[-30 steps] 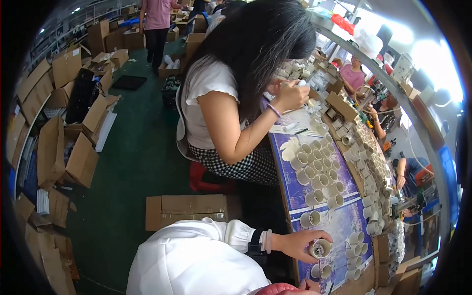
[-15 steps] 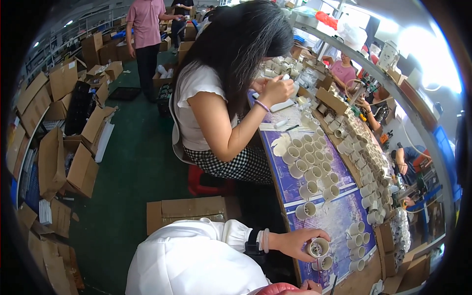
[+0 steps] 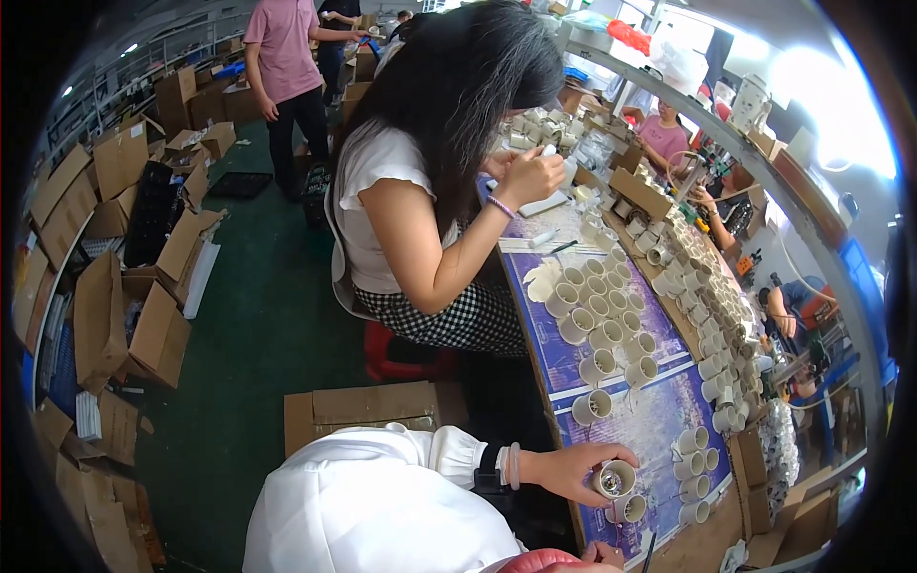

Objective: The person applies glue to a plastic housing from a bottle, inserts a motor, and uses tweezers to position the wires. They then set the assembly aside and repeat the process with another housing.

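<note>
My left hand (image 3: 571, 472), a dark band and a light bracelet at its wrist, has its fingers wrapped round a small cream cup (image 3: 614, 478) with shiny metallic bits inside. A second cream cup (image 3: 628, 509) with similar contents stands on the table directly beside it. At the lower edge my right hand (image 3: 604, 554) is only partly visible. Its fingers are bent together close to a thin reddish wire, and whatever they may grip is hidden. A thin dark stick-like tool (image 3: 650, 552) lies near those fingertips.
Rows of cream cups (image 3: 600, 304) cover the purple-printed table (image 3: 632, 435). More cups (image 3: 694, 466) stand to the right, before a cardboard box (image 3: 750, 477). A co-worker (image 3: 411, 181) sits further along, holding a small white thing. Open cartons (image 3: 158, 325) line the floor at left.
The cup in my left hand has shifted slightly left and tilted, showing more of its inside. My right hand has barely moved. A standing person in pink has shifted their legs.
</note>
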